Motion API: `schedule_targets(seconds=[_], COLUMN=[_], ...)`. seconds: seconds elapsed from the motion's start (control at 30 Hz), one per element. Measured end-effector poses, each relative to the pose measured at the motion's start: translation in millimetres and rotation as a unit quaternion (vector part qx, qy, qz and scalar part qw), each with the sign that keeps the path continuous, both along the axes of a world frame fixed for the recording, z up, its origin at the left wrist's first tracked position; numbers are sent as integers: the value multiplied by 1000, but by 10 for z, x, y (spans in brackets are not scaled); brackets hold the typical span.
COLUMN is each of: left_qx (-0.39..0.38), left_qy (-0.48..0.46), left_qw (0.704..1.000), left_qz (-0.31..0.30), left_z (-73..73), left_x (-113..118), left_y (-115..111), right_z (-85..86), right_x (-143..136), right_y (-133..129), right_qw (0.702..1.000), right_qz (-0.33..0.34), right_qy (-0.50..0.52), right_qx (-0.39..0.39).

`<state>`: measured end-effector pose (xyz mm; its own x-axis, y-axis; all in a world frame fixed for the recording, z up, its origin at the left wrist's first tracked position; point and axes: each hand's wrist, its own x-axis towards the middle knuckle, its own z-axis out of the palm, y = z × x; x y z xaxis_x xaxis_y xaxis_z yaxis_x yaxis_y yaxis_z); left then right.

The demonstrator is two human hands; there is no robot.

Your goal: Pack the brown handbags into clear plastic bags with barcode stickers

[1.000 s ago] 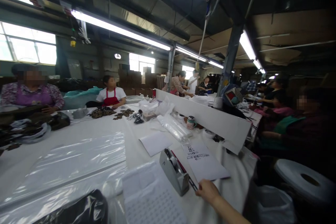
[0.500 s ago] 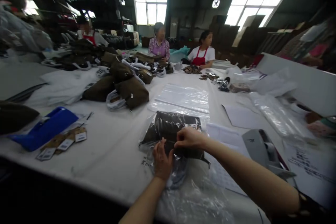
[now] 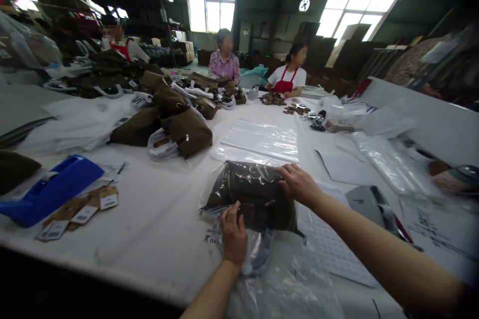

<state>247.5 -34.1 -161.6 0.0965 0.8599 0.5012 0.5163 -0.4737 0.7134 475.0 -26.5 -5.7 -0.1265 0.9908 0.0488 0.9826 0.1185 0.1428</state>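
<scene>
A dark olive bag lies inside a clear plastic bag on the white table, straight in front of me. My left hand rests on the near left part of the plastic, its fingers apart. At the bag's upper right corner is my right hand, fingers bent over the edge; whether they pinch the plastic is hard to make out. Pale wrapped straps show through the plastic below the dark bag.
Olive bags are piled at the back left. A blue holder and tags lie at left. Flat plastic bags lie beyond the wrapped bag. A grey device and papers are at right. Several people sit or stand farther back.
My right hand has moved from the middle of the bag to its upper right corner, and its closed fingers have loosened. My left hand stays on the plastic. The camera view has shifted slightly.
</scene>
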Motion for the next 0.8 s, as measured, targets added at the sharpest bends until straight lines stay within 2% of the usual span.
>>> schedule_targets(seconds=[0.07, 0.13, 0.2, 0.27, 0.33, 0.4, 0.5, 0.53, 0.6, 0.63, 0.7, 0.73, 0.8], left_qx=[3, 9, 8, 4, 3, 7, 8, 5, -11, -33, -118, -173, -278], left_qy=[4, 6, 9, 15, 25, 35, 97, 135, 181, 180, 133, 98, 45], left_qw=[1000, 1000, 999, 996, 993, 990, 966, 947, 920, 920, 938, 945, 935], left_qz=[-8, -20, -48, -86, -117, -135, -239, -291, -347, -348, -297, -260, -215], left_z=[3, 17, 57, 140, 264, 392, 468, 446, 361, 317, 280, 295, 378], left_x=[-1, 15, 47, 60, -10, -199, -614, -740, -915, -962, -1012, -1039, -1138], left_y=[16, 79, 203, 356, 456, 411, 22, -155, -479, -599, -727, -745, -740], right_z=[-127, -352, -604, -807, -913, -920, -825, -782, -684, -627, -501, -434, -318], right_x=[330, 505, 493, 343, 140, -40, -199, -227, -275, -303, -384, -440, -581], right_y=[-521, -1067, -1487, -1695, -1712, -1629, -1491, -1455, -1396, -1372, -1340, -1337, -1365], right_qw=[997, 982, 969, 965, 965, 959, 948, 948, 950, 950, 938, 926, 882], right_qz=[73, 170, 227, 243, 249, 248, 181, 138, 56, 26, -7, -12, -17], right_qy=[-16, -33, -33, -10, 45, 133, 262, 285, 297, 297, 314, 339, 417], right_qx=[36, 72, 91, 94, 75, 38, -18, -33, -72, -96, -144, -167, -220])
